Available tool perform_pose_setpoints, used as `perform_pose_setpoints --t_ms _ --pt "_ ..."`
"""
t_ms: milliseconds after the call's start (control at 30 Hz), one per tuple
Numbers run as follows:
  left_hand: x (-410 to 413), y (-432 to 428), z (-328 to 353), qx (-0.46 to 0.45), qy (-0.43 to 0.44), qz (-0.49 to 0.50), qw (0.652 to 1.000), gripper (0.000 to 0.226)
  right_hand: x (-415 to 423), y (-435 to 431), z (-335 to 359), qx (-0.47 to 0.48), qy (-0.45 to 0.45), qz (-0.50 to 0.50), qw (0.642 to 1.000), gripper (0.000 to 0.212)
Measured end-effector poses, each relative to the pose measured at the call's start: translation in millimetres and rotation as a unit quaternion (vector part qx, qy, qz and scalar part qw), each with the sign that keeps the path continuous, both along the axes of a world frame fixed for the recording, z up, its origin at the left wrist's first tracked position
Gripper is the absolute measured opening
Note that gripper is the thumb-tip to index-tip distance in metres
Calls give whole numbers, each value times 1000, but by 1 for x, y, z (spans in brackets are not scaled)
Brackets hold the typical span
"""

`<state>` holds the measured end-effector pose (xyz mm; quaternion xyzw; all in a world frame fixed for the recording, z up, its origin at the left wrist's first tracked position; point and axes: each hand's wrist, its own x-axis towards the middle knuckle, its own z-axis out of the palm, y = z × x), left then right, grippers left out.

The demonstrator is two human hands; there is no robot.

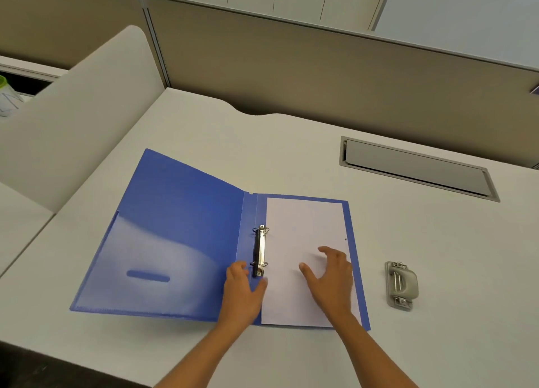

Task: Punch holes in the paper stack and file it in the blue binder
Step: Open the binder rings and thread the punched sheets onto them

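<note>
Paper stack [303,227]: lies flat on the right inner cover of the blue binder [180,212], left edge up against the ring mechanism [259,247]. Both rings overlap that edge; cannot tell whether they pass through holes or whether they are closed. Small dark dot [345,239] near the stack's right edge; unclear if it is a punched hole.

Right hand [329,277]: fingers spread wide, palm low on the sheet, pinning it. Left hand [242,291]: at the lower end of the mechanism, fingers curled on its left side, thumb on the paper side, apparently pinching it.

Judgement: filing step, near the end of the task. To do it well, keep the spread hand flat so the sheets do not fan or creep. Check that both holes sit squarely on their rings. Then snap the mechanism shut with the left hand and feel that both rings meet. If that dot is a hole, the stack may be turned the wrong way; worth checking before closing.

Binder's left cover lies open, slightly raised, with a clear pocket inside. Nothing on it to block closing.

Hole punch [402,285]: grey, on the desk [423,242], apart from the binder on its right, out of the way. Cable hatch [414,169] further back; partition [320,75] behind.
</note>
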<state>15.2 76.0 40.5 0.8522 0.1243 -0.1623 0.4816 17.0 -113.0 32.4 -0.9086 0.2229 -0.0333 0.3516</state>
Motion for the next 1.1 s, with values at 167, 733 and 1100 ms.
perform_pose_setpoints --t_ms 167,733,1100 --pt "-23 -20 2 25 72 5 997 78 -33 -18 -4 -43 82 -46 995 87" --pt "-3 -28 1 -63 166 12 984 59 -45 -13 0 -83 191 -93 974 114" --pt "8 -20 -4 29 131 -66 989 52 -46 -10 9 0 204 -129 971 109"
